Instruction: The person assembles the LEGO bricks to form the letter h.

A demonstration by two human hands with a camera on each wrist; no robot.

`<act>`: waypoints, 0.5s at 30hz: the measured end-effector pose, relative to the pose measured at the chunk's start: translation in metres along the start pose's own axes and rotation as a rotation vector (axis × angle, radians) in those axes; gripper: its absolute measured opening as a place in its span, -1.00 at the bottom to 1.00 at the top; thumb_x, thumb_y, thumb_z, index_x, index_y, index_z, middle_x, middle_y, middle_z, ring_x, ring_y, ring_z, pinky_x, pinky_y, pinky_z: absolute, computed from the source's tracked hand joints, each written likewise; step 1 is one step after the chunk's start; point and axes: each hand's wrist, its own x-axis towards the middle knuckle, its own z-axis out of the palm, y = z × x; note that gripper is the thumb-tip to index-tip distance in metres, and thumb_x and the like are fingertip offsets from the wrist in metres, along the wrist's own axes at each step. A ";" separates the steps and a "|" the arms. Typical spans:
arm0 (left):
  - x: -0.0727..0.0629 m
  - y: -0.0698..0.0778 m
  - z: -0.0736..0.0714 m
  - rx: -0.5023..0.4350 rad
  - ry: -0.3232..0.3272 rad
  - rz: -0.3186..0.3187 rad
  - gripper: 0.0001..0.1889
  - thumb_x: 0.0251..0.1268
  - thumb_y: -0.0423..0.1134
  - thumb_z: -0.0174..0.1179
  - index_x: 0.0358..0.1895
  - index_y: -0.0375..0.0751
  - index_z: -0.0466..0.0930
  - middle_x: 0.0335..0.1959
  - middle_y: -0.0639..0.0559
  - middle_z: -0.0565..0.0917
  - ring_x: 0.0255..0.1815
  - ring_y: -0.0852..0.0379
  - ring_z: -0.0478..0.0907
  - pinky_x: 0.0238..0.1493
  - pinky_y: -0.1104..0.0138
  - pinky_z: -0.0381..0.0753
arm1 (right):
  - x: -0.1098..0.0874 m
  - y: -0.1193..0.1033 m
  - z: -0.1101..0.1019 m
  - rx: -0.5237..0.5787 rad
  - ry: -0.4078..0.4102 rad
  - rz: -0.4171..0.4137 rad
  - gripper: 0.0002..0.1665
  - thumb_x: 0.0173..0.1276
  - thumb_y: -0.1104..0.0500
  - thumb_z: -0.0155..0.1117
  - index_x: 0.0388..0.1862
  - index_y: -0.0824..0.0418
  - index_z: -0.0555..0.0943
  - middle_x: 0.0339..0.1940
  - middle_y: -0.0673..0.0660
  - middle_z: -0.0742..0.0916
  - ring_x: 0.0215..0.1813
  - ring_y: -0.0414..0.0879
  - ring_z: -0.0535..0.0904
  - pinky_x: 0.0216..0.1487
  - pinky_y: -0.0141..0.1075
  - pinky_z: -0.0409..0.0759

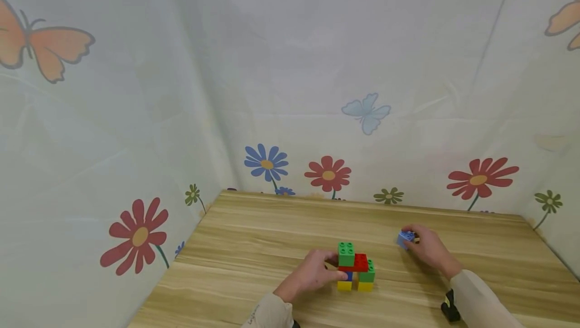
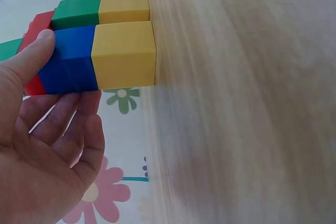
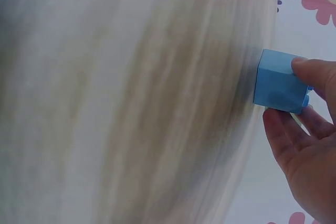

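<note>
Toy building bricks form a small bridge-like build on the wooden table. Its left column is a yellow brick under a dark blue brick; its right column is a second yellow brick under a green one. A red brick spans both, topped at its left by another green brick. My left hand grips the build from the left, thumb on the dark blue brick. Farther back to the right, my right hand pinches a light blue brick between thumb and fingers, studs facing up.
The wood-grain table reaches back to a white curtain printed with flowers and butterflies, which also hangs along the left side. A black strap piece shows by the right sleeve.
</note>
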 end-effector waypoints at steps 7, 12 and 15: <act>0.000 0.000 0.000 0.004 -0.002 0.011 -0.71 0.13 -0.05 0.35 -0.07 0.05 0.66 -0.26 0.35 0.62 -0.20 0.37 0.52 -0.20 0.42 0.52 | -0.002 -0.001 0.000 -0.001 0.000 -0.013 -0.69 0.20 0.39 0.30 -0.06 0.44 0.55 -0.11 0.34 0.62 -0.12 0.18 0.58 -0.19 -0.02 0.58; 0.000 -0.001 0.000 0.008 -0.002 0.016 -0.71 0.13 -0.05 0.35 -0.07 0.05 0.66 -0.25 0.36 0.63 -0.20 0.38 0.52 -0.21 0.42 0.52 | -0.003 -0.006 -0.001 0.015 -0.009 -0.021 -0.67 0.22 0.39 0.28 -0.02 0.45 0.53 -0.08 0.34 0.62 -0.11 0.17 0.58 -0.17 -0.04 0.59; 0.000 -0.001 0.000 0.006 -0.003 0.018 -0.72 0.13 -0.05 0.34 -0.07 0.06 0.66 -0.26 0.36 0.63 -0.19 0.37 0.52 -0.21 0.41 0.52 | -0.003 -0.011 -0.003 0.030 -0.029 0.007 -0.63 0.25 0.38 0.25 0.04 0.44 0.51 -0.03 0.34 0.61 -0.08 0.17 0.58 -0.14 -0.04 0.58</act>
